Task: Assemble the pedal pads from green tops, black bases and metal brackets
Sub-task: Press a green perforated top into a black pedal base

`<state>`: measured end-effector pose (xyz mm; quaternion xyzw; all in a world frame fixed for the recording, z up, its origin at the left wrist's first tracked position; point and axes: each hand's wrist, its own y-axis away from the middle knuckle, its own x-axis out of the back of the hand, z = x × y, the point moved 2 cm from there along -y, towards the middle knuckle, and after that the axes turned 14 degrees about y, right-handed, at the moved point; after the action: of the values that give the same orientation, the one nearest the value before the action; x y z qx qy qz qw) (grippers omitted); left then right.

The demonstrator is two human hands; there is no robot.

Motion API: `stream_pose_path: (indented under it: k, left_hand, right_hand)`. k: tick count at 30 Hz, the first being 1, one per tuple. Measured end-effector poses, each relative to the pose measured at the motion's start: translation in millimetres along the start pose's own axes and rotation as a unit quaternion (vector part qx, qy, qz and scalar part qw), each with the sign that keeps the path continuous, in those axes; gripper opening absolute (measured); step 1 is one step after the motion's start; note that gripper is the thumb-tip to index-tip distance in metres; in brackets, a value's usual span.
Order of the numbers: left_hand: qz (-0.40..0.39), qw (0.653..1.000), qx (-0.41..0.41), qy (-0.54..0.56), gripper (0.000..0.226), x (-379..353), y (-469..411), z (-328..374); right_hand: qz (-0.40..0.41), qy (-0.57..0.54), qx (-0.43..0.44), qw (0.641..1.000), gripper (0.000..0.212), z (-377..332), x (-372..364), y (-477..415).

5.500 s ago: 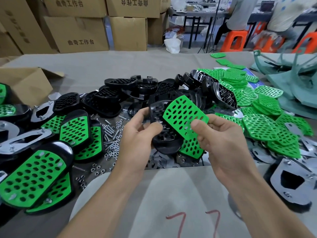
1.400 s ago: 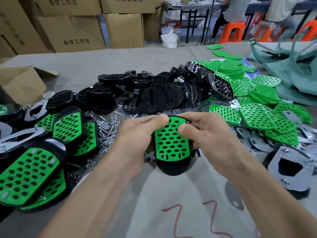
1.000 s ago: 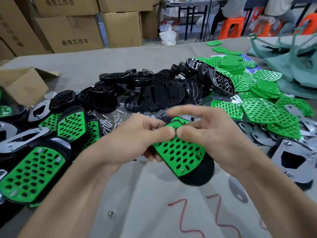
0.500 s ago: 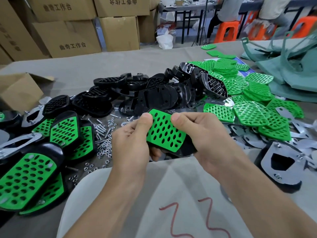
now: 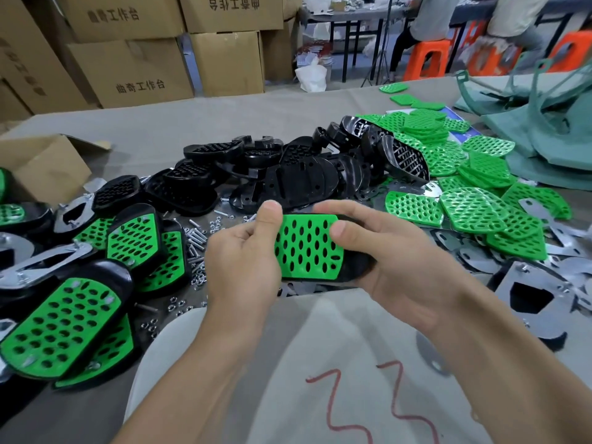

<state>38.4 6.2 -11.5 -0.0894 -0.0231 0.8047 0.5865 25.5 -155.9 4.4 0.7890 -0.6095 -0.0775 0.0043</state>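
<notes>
Of the black base [image 5: 360,264] held in both hands only the rounded right end shows; the rest lies under the green top [image 5: 307,248] and behind the palms. The left hand [image 5: 243,261] hides its fingers behind the base, and the right hand [image 5: 394,261] hides most of its own, so whether any screws join the two parts cannot be told. The finished pads [image 5: 61,325] at the left run off the picture's edge, as does a bracket-side-up pad [image 5: 538,293] at the right. Metal brackets [image 5: 477,261] lie half buried beneath loose green tops [image 5: 474,213]. The screws and nuts [image 5: 198,241] are too small to count. Seated people [image 5: 429,14] at the back are blurred and cut off at the top.
</notes>
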Motion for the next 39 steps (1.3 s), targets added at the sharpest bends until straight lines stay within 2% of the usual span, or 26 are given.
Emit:
stream_pose_path:
  k: [3,7,12,15,20,23,24,28,35,38,39]
  left_hand:
    - [0.016,1.0,-0.01,-0.013,0.07,4.9,-3.7,-1.3]
    - [0.026,1.0,0.012,0.006,0.071,3.8,-2.7,-6.8]
    - [0.028,0.997,0.023,0.066,0.074,-1.2,2.1,-10.4]
    - [0.036,0.993,0.034,0.104,0.078,-1.9,2.4,-10.5]
    - [0.061,0.997,-0.01,0.048,0.07,-1.6,4.3,-6.9]
    - [0.09,0.996,-0.019,0.001,0.066,-1.0,6.1,-7.6]
    - [0.1,0.995,-0.018,-0.009,0.066,0.6,5.5,-7.4]
    - [0.128,0.992,-0.009,-0.013,0.067,6.3,0.7,-6.7]
    - [0.075,0.997,-0.007,0.025,0.068,0.4,6.8,-4.8]
    - [-0.049,0.998,0.009,0.045,0.055,-1.5,4.3,-1.0]
    - [-0.094,0.996,0.001,0.013,0.052,-0.7,2.3,0.3]
  right_hand:
    - [0.035,-0.011,0.011,0.999,0.016,1.4,-4.7,-0.3]
    - [0.062,-0.036,0.0,0.997,0.017,2.9,-9.0,-2.7]
    - [0.086,-0.066,-0.041,0.993,0.019,5.7,-10.8,-3.8]
    - [0.093,-0.067,-0.035,0.993,0.018,5.5,-12.2,-3.8]
    - [0.132,-0.08,-0.019,0.988,0.015,11.0,-17.9,-2.7]
    - [0.196,0.013,0.006,0.98,0.012,14.7,-19.3,-2.6]
    - [0.191,0.03,0.017,0.981,0.01,13.8,-21.4,-2.5]
    - [0.08,-0.031,0.024,0.996,0.017,8.0,-27.5,-1.7]
    - [0.081,-0.056,0.031,0.995,0.017,5.6,-17.5,-2.0]
    - [0.098,0.0,0.079,0.992,0.017,-3.6,-1.8,-0.9]
    - [0.104,0.032,0.097,0.989,0.019,-7.1,3.8,-0.1]
